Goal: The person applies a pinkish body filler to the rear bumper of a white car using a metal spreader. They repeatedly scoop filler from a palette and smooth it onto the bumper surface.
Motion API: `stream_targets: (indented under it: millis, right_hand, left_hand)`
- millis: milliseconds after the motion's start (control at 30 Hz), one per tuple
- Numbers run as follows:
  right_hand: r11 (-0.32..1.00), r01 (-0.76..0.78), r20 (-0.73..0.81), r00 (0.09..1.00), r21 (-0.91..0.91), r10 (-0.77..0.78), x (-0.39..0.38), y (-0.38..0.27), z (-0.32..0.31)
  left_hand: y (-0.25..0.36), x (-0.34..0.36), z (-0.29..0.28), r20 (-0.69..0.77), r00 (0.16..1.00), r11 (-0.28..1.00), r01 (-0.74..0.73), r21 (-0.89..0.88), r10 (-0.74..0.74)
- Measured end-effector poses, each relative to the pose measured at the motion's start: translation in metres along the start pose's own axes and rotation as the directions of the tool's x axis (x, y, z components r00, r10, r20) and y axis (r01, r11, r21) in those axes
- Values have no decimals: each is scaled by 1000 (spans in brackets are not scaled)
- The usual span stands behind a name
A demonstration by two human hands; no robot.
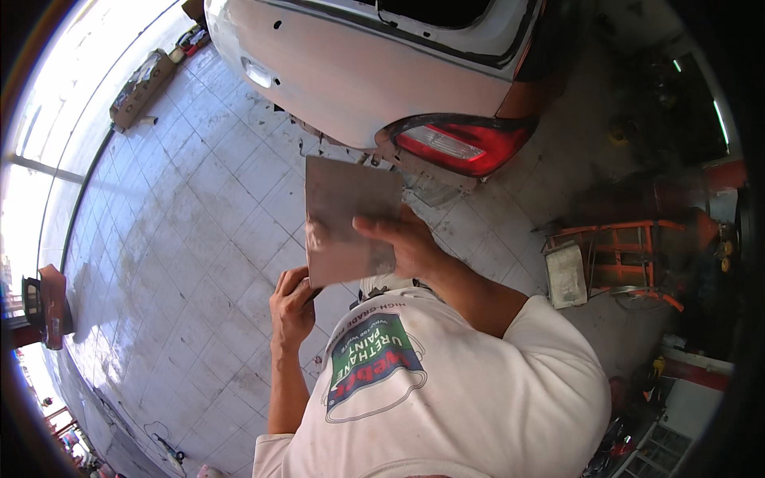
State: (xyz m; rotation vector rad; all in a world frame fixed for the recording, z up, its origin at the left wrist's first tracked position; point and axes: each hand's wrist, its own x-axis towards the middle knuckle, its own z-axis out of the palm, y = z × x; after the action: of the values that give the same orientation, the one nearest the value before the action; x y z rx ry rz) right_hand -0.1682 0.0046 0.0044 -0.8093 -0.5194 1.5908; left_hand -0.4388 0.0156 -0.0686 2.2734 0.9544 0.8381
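Observation:
A flat brown-grey board (351, 191) is held up in front of my body, below the rear of the car. My right hand (414, 243) grips its right side, with the thumb lying across the upper face and the other fingers mostly hidden beneath. Along the board's left edge shows a pinkish, uneven patch (317, 233), perhaps a soft paste. My left hand (292, 307) is closed just under the board's lower left corner. A small dark edge appears by its fingers, but what they hold is too hidden to name.
Ahead stands a car body (343, 72) in pale, unfinished paint, with a red and clear tail light (470, 145). An orange metal frame (613, 239) and a whitish block (565, 275) are at right. A cardboard box (143, 88) sits far left on the tiled floor (191, 263).

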Motion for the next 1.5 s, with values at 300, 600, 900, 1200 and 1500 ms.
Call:
stream_targets:
  millis: [300, 600, 900, 1200, 1500]
  right_hand:
    - [934, -93, -32, 996, -345, 88, -94, -16, -14]
    - [466, 227, 90, 951, -855, -297, -119, -16, -53]
    - [937, 224, -143, 953, -267, -269, -140, -139, -138]
    - [966, -187, 202, 968, 179, 150, -202, -165, -247]
    - [642, 230, 281, 959, -731, -23, -219, -250, -269]
  left_hand:
    - [45, -32, -22, -284, 955, 994, 60, -90, -84]
    - [136, -10, 78, -202, 977, 909, -148, -390, 73]
    - [210, 11, 100, -360, 928, 974, -164, -155, 99]
    - [252, 64, 240, -333, 938, 996, -87, 30, 93]
    - [302, 96, 222, -469, 883, 991, -64, -117, 1]
